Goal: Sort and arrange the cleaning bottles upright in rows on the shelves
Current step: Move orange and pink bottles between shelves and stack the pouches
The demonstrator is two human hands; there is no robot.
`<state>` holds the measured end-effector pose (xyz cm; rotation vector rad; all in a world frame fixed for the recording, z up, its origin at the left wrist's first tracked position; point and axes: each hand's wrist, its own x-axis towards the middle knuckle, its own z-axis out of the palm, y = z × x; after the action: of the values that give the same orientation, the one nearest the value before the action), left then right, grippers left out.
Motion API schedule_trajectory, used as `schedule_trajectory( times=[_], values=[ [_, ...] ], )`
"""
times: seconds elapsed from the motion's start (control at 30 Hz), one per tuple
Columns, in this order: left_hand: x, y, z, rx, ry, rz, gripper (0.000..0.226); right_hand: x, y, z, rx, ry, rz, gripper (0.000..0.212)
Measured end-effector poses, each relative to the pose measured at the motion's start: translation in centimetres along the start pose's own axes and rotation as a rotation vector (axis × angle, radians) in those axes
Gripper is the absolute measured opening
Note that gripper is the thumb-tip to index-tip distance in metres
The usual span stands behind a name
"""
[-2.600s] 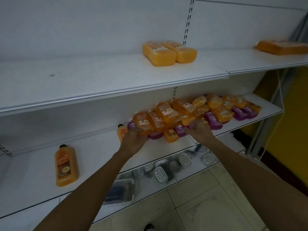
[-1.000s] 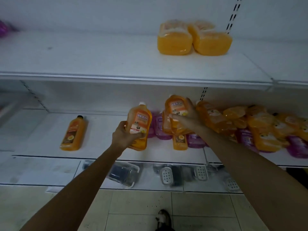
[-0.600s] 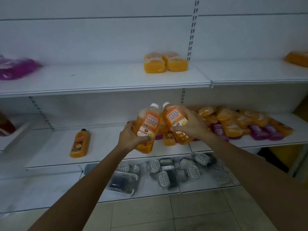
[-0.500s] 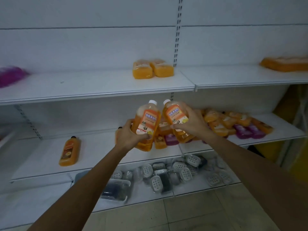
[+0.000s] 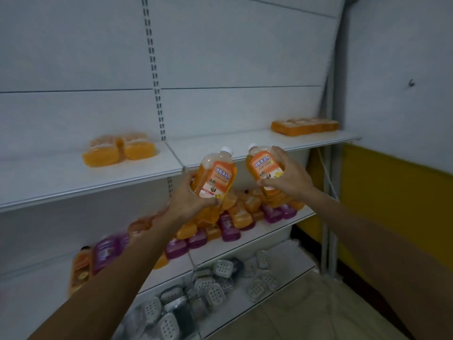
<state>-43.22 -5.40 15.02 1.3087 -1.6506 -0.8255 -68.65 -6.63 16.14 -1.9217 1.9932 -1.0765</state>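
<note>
Right, the left bottle (image 5: 215,179) and the right bottle (image 5: 266,173) are both in the air, just in front of the upper shelf (image 5: 245,148), caps tilted. The left hand (image 5: 188,200) has its fingers wrapped round one, and the right hand (image 5: 291,177) clamps the other. Carrying step, I'd say; next they need standing upright, side by side. Below, the heap of bottles (image 5: 235,217) is partly hidden by arms, its labels blurred.

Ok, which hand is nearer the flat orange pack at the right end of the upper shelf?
Right. The right hand, gripping an orange bottle, is below and left of the pack; the left hand, gripping a second bottle, is farther left and lower.
</note>
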Motion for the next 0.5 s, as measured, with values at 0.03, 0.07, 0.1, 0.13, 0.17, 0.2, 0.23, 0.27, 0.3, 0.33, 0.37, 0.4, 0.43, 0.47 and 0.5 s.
schedule_trajectory(
  times=[0.03, 0.07, 0.1, 0.13, 0.17, 0.2, 0.23, 0.27, 0.3, 0.33, 0.37, 0.4, 0.43, 0.47, 0.5],
  values=[
    [0.9, 1.2, 1.4, -0.001, -0.006, 0.018, 0.081, 0.8, 1.0, -1.1, 0.009, 0.022, -0.001, 0.104],
    [1.8, 2.4, 2.9, -0.017, -0.009, 0.020, 0.079, 1.6, 2.1, -2.2, 0.014, 0.044, -0.006, 0.102],
    [2.9, 3.4, 4.4, -0.039, -0.010, 0.012, 0.077, 2.4, 3.2, -3.3, 0.011, 0.059, -0.011, 0.101],
    [4.0, 4.5, 6.0, -0.069, -0.007, 0.002, 0.077, 3.2, 4.4, -4.4, -0.002, 0.065, -0.007, 0.100],
    [5.0, 5.4, 7.6, -0.090, -0.001, -0.006, 0.076, 4.2, 5.6, -5.5, -0.020, 0.069, 0.001, 0.098],
    [6.0, 6.3, 9.1, -0.104, 0.006, -0.004, 0.076, 5.1, 6.9, -6.4, -0.043, 0.075, 0.007, 0.098],
    [7.0, 7.0, 10.6, -0.108, 0.013, 0.003, 0.076, 6.0, 8.2, -7.4, -0.061, 0.081, 0.014, 0.098],
    [8.0, 7.7, 12.1, -0.111, 0.019, 0.007, 0.076, 6.9, 9.5, -8.4, -0.069, 0.087, 0.021, 0.099],
    [9.1, 8.3, 13.5, -0.110, 0.025, 0.004, 0.077, 7.8, 10.9, -9.3, -0.067, 0.090, 0.031, 0.100],
    [10.0, 8.9, 14.9, -0.108, 0.031, 0.003, 0.077, 8.5, 12.2, -10.2, -0.062, 0.090, 0.038, 0.101],
    [10.9, 9.4, 16.3, -0.105, 0.033, 0.003, 0.077, 9.2, 13.5, -11.0, -0.060, 0.091, 0.046, 0.101],
    [11.7, 9.9, 17.7, -0.105, 0.035, 0.002, 0.077, 9.9, 14.8, -11.6, -0.060, 0.095, 0.051, 0.100],
    [12.6, 10.2, 19.0, -0.110, 0.032, -0.001, 0.077, 10.5, 16.0, -12.1, -0.055, 0.106, 0.057, 0.100],
    [13.5, 10.5, 20.2, -0.123, 0.029, -0.007, 0.077, 11.2, 17.3, -12.6, -0.039, 0.121, 0.066, 0.099],
    [14.4, 10.8, 21.4, -0.139, 0.029, -0.015, 0.078, 12.0, 18.5, -12.9, -0.017, 0.137, 0.073, 0.098]
  ],
)
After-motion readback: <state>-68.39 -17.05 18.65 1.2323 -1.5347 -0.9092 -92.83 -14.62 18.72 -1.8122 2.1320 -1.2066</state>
